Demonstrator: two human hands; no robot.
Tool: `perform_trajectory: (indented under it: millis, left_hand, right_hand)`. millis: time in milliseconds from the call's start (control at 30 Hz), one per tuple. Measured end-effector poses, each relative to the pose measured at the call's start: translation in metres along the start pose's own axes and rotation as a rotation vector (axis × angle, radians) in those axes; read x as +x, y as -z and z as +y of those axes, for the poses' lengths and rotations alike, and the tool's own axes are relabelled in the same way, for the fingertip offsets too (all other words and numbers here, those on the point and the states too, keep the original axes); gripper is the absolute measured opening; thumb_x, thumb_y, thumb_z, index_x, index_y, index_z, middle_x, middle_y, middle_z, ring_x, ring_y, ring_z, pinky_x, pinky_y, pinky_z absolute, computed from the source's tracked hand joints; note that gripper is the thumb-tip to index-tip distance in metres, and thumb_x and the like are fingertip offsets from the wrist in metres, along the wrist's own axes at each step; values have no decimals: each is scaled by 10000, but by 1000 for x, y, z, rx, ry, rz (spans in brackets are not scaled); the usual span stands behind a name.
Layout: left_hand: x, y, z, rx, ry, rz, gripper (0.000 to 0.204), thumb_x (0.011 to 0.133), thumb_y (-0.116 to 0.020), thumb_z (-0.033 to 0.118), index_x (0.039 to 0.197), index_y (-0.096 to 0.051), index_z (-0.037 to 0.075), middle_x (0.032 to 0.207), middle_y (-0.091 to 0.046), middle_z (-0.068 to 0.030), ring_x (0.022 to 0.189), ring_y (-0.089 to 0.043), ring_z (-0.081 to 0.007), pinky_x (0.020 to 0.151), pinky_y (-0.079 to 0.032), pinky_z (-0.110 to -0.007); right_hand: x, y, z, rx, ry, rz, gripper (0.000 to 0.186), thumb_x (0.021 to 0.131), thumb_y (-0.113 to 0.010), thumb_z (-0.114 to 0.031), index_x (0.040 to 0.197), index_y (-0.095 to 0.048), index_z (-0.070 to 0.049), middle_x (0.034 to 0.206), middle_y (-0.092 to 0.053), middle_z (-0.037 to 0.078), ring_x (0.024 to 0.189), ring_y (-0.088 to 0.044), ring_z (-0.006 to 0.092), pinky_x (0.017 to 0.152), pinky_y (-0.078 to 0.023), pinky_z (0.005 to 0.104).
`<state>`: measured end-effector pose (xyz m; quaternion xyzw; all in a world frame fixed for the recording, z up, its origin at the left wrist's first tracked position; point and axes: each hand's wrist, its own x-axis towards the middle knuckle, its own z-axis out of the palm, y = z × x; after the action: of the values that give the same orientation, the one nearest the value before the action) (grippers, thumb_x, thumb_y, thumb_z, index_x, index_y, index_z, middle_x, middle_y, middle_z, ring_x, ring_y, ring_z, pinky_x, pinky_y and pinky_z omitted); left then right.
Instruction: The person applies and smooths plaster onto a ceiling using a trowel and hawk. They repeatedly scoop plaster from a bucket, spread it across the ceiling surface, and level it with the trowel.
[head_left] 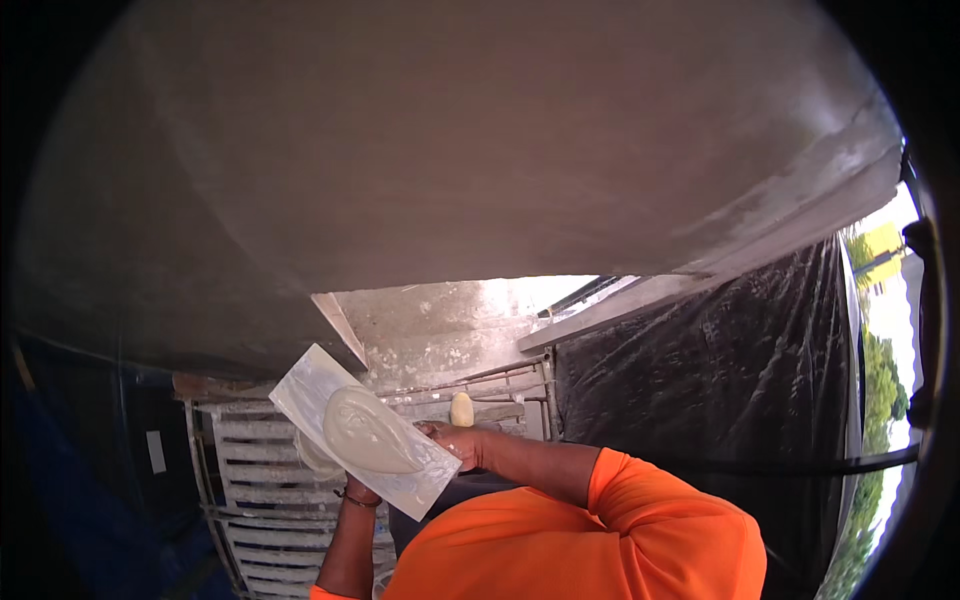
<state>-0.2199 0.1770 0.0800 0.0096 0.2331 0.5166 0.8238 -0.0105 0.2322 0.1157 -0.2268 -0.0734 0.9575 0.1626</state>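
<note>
A pale rectangular plastering board (300, 390) tilts in front of my body, with a mound of wet grey-white plaster (365, 432) spread along its middle. My left hand (362, 490) comes up under the board's near edge and supports it; its fingers are hidden below. At the board's right edge, my right hand (456, 444) has its fingers curled, partly covered by the board. Just beyond those fingers shows a rounded cream-coloured piece (461, 409), perhaps a tool handle; whether the hand grips it is unclear.
Overhead and ahead spreads a large smooth grey plastered surface (480, 150). Slatted, plaster-stained scaffold planks (265, 475) lie below on the left, edged by metal bars. Black plastic sheeting (720, 370) hangs at the right. A pale round object (313, 456) shows partly behind the board.
</note>
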Motion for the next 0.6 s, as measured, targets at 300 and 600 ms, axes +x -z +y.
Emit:
perform_trajectory:
  millis: [300,600]
  left_hand:
    - [130,-107,-36,838,275,-375,526,1003,-632,251,1467,-471,64,1374,-606,-116,1178,-645,-254,976,-580,-449]
    - [220,-139,-147,970,613,-279,591,1047,-478,385,1509,-303,60,1409,-560,-146,1287,-549,-269,997,-482,-445]
  right_hand:
    - [-125,0,-4,22,680,162,580,923,-743,-177,1446,-512,-77,1327,-653,98,1116,-686,210,932,-585,393]
    - [-260,85,-42,221,1092,451,498,897,-756,-132,1361,-584,-72,1238,-690,132,1015,-722,232,876,-617,430]
